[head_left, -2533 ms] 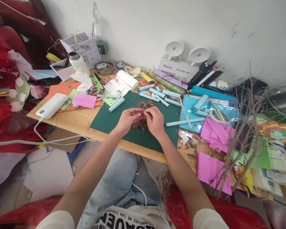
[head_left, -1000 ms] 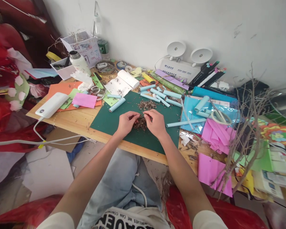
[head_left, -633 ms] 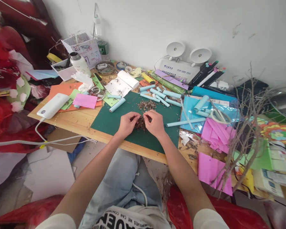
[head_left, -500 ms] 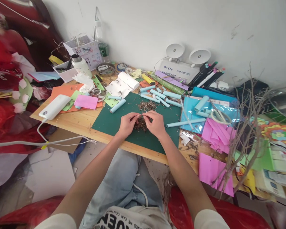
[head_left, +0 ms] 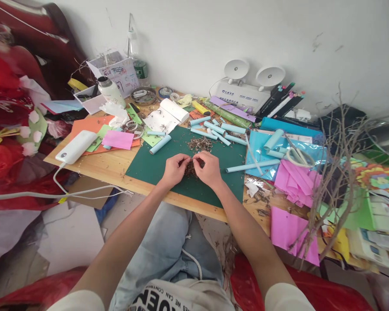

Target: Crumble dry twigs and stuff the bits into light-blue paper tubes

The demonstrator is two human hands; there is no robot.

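My left hand (head_left: 175,169) and my right hand (head_left: 208,167) meet fingertip to fingertip over a green cutting mat (head_left: 149,169). Both are closed in a pinch; whatever lies between the fingers is too small to make out. Directly beneath them is a heap of short brown twig bits (head_left: 191,171), partly covered by the hands. Just beyond my fingers lies a second pile of twig pieces (head_left: 200,144). Several light-blue paper tubes (head_left: 233,128) are scattered behind that pile, and one tube (head_left: 160,144) rests to the left on the mat.
A white power bank (head_left: 77,147) with a cable sits at the table's left edge. On the right are scissors (head_left: 300,156), pink crepe paper (head_left: 293,183) and upright dry branches (head_left: 335,190). An open white bottle (head_left: 112,91) and an emergency light (head_left: 243,96) stand at the back.
My hands stay over the heap with only slight finger movement; the right hand has shifted a little to the left. The objects on the table look unchanged.
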